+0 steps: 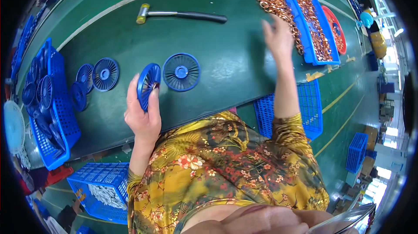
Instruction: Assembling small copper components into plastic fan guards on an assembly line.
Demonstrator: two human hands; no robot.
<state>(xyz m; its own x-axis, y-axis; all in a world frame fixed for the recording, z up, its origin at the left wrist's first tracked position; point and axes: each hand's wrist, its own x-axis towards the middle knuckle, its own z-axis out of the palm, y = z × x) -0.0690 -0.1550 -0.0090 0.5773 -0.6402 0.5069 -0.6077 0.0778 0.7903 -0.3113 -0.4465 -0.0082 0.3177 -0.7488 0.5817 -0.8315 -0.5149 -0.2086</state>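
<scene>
My left hand (143,114) grips a blue plastic slotted disc (149,86) tilted on edge, thumb on its near face. A small shiny piece shows by the thumb at the disc's middle; its kind I cannot make out. To the right of it, another blue slotted disc (181,72) lies flat on the green table. My right hand (278,38) is stretched out at the pile of copper-coloured rings (276,4), slightly blurred, its thumb and fingers apart with nothing visible between them. The pile lies against a blue tray (308,44) holding more such rings.
A mallet (180,15) with yellow faces and a black handle lies on the table's far side. Several blue discs (105,74) lie at the left beside a blue basket (61,116) of discs. Past the tray is a red bowl (342,38). Blue crates (311,107) stand below the table.
</scene>
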